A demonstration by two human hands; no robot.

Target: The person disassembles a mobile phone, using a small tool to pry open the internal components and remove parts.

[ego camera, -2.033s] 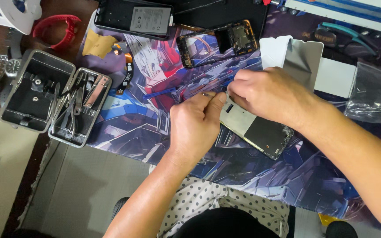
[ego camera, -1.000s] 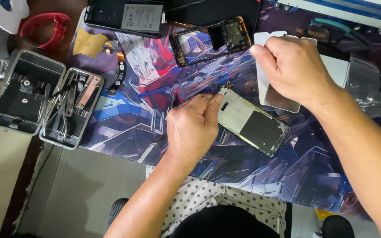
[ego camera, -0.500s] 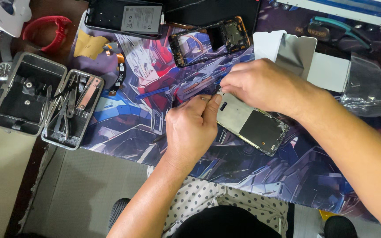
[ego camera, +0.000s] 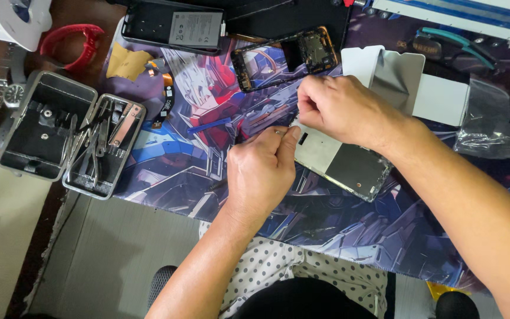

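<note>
At mid-frame we pinch our left hand (ego camera: 261, 171) and right hand (ego camera: 343, 109) on the upper corner of the phone panel (ego camera: 346, 165), which lies flat on the printed mat (ego camera: 166, 177). It looks thin, stiff, light and likely fragile; we judge the edges the safest grip. Left, an open tool case (ego camera: 72, 139); farther up, a phone frame (ego camera: 284, 56) and battery cover (ego camera: 175, 26) crowd the mat.

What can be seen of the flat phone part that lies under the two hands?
The phone panel is a thin rectangular plate, pale grey at one end, darker at the other, with a shiny edge. It lies flat and diagonal on the printed mat. The left hand and right hand cover its upper-left end.
</note>
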